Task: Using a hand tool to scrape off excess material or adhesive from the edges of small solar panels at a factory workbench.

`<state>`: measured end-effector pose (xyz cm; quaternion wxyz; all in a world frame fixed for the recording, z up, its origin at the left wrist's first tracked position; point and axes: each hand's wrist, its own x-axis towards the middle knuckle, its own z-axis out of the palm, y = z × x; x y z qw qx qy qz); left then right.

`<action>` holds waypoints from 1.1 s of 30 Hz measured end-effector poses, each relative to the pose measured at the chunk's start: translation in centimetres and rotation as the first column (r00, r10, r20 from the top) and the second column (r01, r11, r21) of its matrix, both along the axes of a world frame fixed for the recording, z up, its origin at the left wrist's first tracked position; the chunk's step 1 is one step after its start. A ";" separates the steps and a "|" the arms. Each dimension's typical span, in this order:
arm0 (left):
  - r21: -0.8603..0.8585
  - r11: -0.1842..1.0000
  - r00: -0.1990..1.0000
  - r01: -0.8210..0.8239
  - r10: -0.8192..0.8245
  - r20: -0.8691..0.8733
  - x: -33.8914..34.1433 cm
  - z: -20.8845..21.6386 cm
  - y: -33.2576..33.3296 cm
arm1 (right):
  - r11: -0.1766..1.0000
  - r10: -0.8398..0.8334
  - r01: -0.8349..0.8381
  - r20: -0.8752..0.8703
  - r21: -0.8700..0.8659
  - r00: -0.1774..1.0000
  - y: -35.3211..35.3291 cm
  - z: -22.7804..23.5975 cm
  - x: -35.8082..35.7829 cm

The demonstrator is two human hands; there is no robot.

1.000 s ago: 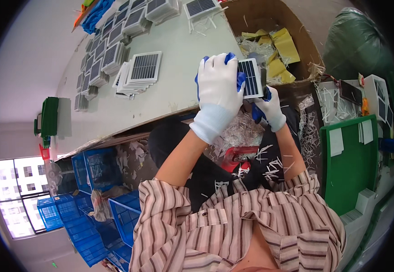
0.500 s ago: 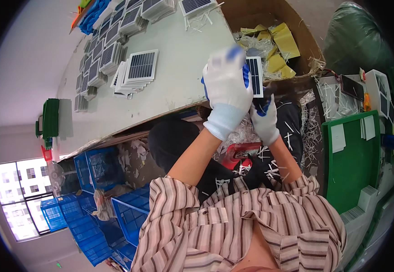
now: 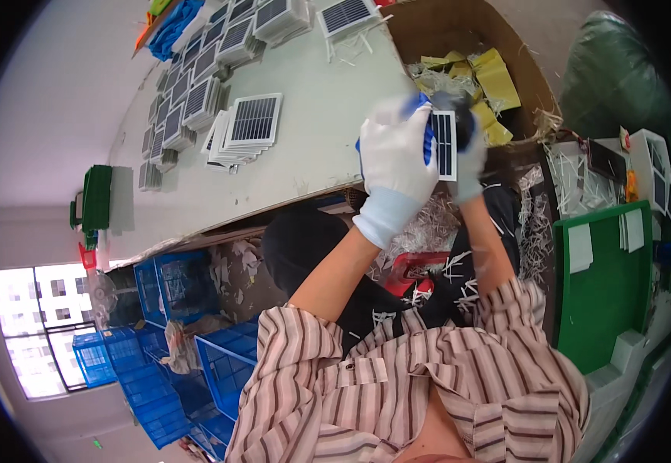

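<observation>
A pale worktable [image 3: 312,147] is seen ahead. Blue plastic crates [image 3: 189,347] are stacked below on the floor. Daylight is admitted through a gridded window [image 3: 42,328]. A green board [image 3: 601,285] is set at the right.

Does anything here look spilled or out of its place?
Yes. White strips lie scattered over the person's lap and beside the green tray, loose, not gathered in the cardboard box. On the table, the panel stack is fanned unevenly. Both hands, left and right, hold a small panel.
</observation>
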<state>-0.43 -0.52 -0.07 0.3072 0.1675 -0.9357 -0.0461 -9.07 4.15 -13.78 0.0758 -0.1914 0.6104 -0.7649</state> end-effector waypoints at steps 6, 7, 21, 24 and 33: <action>0.308 0.915 0.966 0.259 -0.244 -0.089 1.3 1.5 -0.9 | 0.937 0.276 -0.006 -0.729 0.350 0.627 8.0 7.4 -3.3; 0.340 0.901 0.963 0.268 -0.241 -0.119 1.7 1.2 -2.5 | 0.943 0.261 -0.018 -0.703 0.333 0.662 9.8 7.3 -4.1; 0.405 0.899 0.961 -0.167 0.056 0.271 9.4 8.3 -18.3 | 0.532 -0.008 -0.146 0.178 0.834 0.984 36.8 4.7 -12.2; 0.085 0.989 0.973 -0.120 0.100 0.210 7.6 7.5 -14.2 | 0.352 -0.034 -0.296 0.329 0.888 0.944 39.8 1.4 -13.6; 0.066 0.927 0.926 0.370 -0.374 0.055 3.7 2.3 -3.3 | 0.539 -0.177 0.273 -0.210 0.796 0.962 29.4 1.2 -7.3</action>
